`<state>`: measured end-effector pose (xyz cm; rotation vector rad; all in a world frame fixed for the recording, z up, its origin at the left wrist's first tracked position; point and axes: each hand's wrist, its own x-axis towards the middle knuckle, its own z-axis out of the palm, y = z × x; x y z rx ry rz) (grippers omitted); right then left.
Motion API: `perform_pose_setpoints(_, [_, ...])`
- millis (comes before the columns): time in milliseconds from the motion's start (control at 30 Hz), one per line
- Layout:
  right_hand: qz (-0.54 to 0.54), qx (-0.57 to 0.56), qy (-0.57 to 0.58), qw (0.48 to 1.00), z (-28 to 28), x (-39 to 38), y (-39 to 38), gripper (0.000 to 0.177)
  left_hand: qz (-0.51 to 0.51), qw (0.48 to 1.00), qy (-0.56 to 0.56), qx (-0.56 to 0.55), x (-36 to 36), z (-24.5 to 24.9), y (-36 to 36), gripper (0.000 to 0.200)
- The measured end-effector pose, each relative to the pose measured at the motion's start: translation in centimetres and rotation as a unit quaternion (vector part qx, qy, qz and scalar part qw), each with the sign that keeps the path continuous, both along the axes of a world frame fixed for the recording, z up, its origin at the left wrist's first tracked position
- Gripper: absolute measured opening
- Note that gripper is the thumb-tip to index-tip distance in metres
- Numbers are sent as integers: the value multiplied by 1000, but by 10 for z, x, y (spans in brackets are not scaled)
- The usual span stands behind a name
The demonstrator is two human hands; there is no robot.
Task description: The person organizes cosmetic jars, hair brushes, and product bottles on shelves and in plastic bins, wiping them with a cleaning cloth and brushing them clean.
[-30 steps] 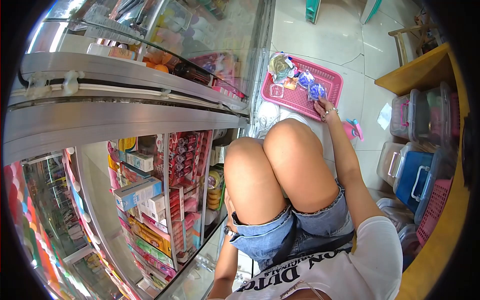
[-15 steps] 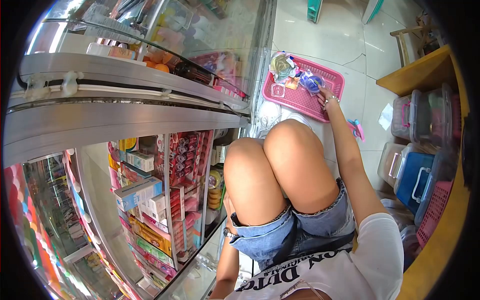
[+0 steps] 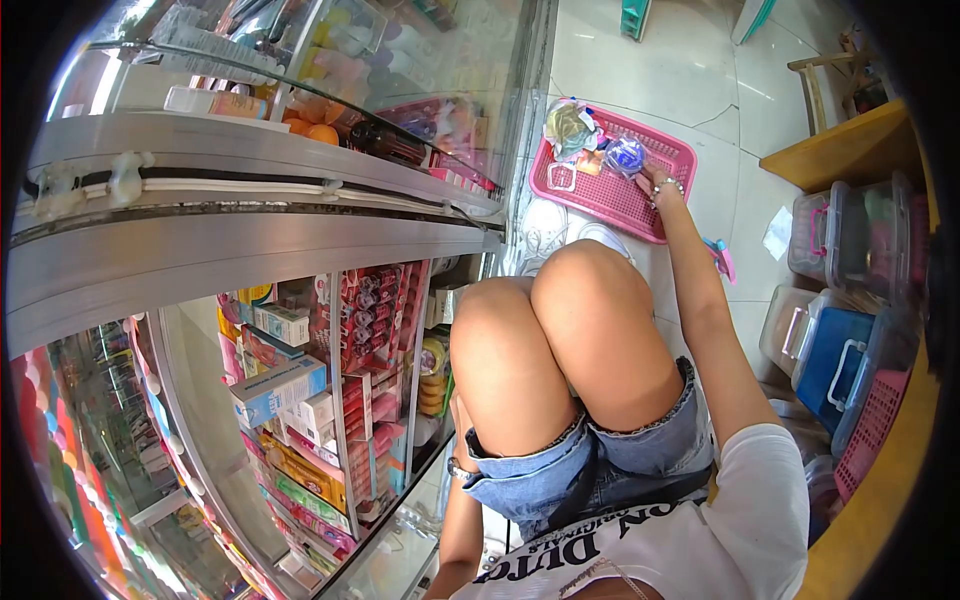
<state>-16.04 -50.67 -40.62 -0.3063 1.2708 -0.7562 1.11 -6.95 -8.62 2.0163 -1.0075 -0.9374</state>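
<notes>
A shallow pink plastic basket [image 3: 680, 165] rests on the tiled floor beyond my knees. Over its right side reaches my right hand [image 3: 661, 187], a beaded bracelet at the wrist. Its fingers extend toward a blue item in clear plastic [image 3: 625, 156], fingertips at or very near its lower edge. Further left in the basket lie a crumpled clear-and-greenish wrapper [image 3: 570, 132], a small orange item [image 3: 588, 161] and a clear square plastic piece [image 3: 562, 177]. My left hand [image 3: 459, 428] is down beside my left thigh, a watch or bracelet at its wrist; its fingers are mostly hidden.
Glass display shelves [image 3: 300, 240] packed with boxed goods line the left. Clear storage boxes [image 3: 845, 235], one with a blue front [image 3: 835, 365], stand at right beneath a wooden edge [image 3: 830, 150]. A pink-and-blue object [image 3: 722, 262] and white paper [image 3: 777, 233] lie on the floor.
The blue item has shifted slightly away from my right hand within the basket. The whole view has moved a little. My left arm stays in place.
</notes>
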Motion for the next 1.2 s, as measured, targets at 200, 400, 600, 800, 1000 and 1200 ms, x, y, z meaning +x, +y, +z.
perform_pose_setpoints(200, [40,-27,24,999,10,6,3,35,5,1000,6,15,1,1,-1,39])
perform_pose_setpoints(400, [57,-23,57,997,8,11,3,40,11,999,16,32,3,1,-1,40])
perform_pose_setpoints(600, [121,-34,136,983,5,17,0,49,18,982,116,145,14,-80,103,47])
perform_pose_setpoints(800, [40,-1,209,977,34,45,15,72,24,990,46,130,3,-10,46,51])
perform_pose_setpoints(1000, [-59,-42,114,991,19,50,17,83,27,993,86,78,1,7,30,56])
perform_pose_setpoints(1200, [-99,-43,85,991,0,59,15,77,71,990,80,93,5,-45,60,49])
